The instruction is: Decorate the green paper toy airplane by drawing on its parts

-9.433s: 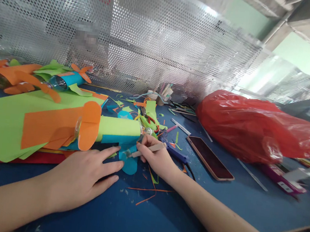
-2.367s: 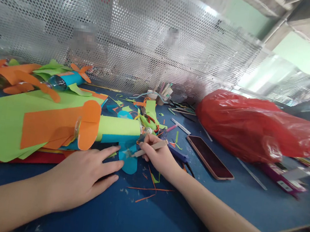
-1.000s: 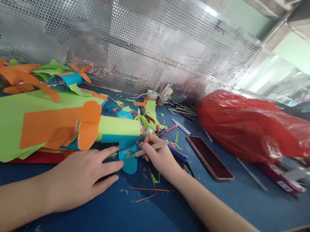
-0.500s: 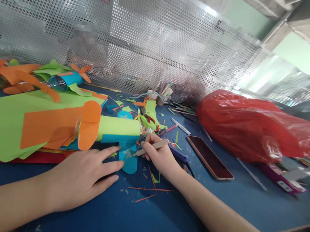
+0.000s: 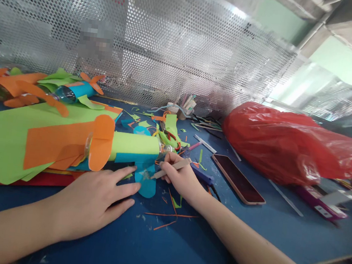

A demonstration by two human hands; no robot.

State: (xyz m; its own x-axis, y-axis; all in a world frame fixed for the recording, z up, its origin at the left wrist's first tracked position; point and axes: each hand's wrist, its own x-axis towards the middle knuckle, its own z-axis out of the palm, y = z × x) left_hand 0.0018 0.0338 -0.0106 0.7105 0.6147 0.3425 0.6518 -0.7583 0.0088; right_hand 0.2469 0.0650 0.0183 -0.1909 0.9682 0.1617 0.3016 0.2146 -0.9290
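Note:
My right hand (image 5: 175, 172) is closed around a pale marker (image 5: 182, 164), its tip down on a star drawn on a rounded blue paper wing (image 5: 147, 188). That wing sticks out from a plastic bottle wrapped in lime-green paper (image 5: 136, 144) with a blue strip, lying on its side. Orange paper fins (image 5: 102, 142) sit at the bottle's left end; its clear neck points right, partly behind my right hand. My left hand (image 5: 99, 204) lies with fingers spread, one fingertip on the blue wing's edge and another close to the blue strip.
Green and orange paper sheets (image 5: 4, 141) are stacked at left, with other paper-covered bottles (image 5: 78, 91) behind. Scissors (image 5: 171, 135) lie among scraps. A purple-blue glue gun (image 5: 203, 174), a phone (image 5: 239, 179) and a red plastic bag (image 5: 290, 142) are at right. Perforated metal (image 5: 180, 42) stands behind.
The marker tip has shifted slightly right and back over the star since the oldest frame. Both hands and the bottle stay nearly in place. People behind the perforated metal have moved.

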